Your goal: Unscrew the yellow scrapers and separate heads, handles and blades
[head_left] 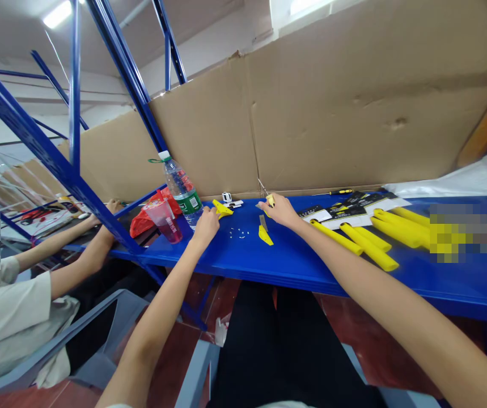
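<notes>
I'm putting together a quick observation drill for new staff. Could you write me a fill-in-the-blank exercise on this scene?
1. The left hand holds a small piece whose colour is ____.
2. The slim tool with a thin shaft is held in the person's ____ hand.
3. The cap on the clear bottle is coloured ____.
4. The tall brown panel behind the tabletop is made of ____.

Missing words: yellow; right; white; cardboard.
</notes>
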A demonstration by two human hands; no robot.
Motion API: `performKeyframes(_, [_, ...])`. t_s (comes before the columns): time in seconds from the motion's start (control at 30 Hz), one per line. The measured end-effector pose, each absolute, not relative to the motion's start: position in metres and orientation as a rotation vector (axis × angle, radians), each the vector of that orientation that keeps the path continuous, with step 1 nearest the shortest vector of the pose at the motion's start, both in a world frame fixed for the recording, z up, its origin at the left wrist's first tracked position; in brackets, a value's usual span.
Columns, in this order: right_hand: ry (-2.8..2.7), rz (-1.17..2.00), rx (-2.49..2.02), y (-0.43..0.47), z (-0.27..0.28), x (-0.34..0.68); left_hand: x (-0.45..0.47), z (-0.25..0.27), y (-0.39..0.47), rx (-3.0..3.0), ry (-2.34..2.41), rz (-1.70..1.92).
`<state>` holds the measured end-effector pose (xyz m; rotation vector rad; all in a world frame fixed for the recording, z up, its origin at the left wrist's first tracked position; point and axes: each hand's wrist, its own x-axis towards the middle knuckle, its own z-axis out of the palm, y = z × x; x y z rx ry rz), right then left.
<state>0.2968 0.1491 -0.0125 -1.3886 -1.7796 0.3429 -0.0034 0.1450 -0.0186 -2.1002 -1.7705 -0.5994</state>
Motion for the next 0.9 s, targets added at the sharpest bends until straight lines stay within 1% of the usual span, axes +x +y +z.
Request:
performKeyframes(0.1, [-1.851,0.153,-1.443,0.146,0.005,0.317,-0.001,-0.023,0.143,-2.085,-1.775,-0.59])
performKeyframes(0.2, [-1.95,0.049,-1.601,0.135,0.019,0.357,0.002,-0.026,0.144,-2.095,-1.736,-0.564])
performKeyframes(0.33, [-2.152,0.065,-1.901,0.107,0.019,0.411,0.006,-0.028,0.146,-2.106,-1.703,-0.53])
performKeyframes(0.47, [-2.211,0.004,-2.081,0.078,0.01,0.426,0.009,-0.024,0.141,-2.1,-1.632,-0.585])
performKeyframes(0.6, [-2.242,-0.095,-2.156,0.061,0.007,0.408,0.018,-0.019,0.124,-2.116,-1.533,-0.892])
performKeyframes(0.7, [-2.267,-0.155,-2.133,0.055,0.007,0.396,0.029,-0.022,0.099,-2.168,-1.421,-1.163])
performKeyframes(0.8, [-2.237,-0.141,-2.012,0.053,0.011,0.389,0.043,-0.03,0.068,-2.25,-1.274,-1.489])
performKeyframes(0.9, [-2.036,-0.057,-1.794,0.05,0.018,0.374,0.06,-0.039,0.037,-2.313,-1.2,-1.871])
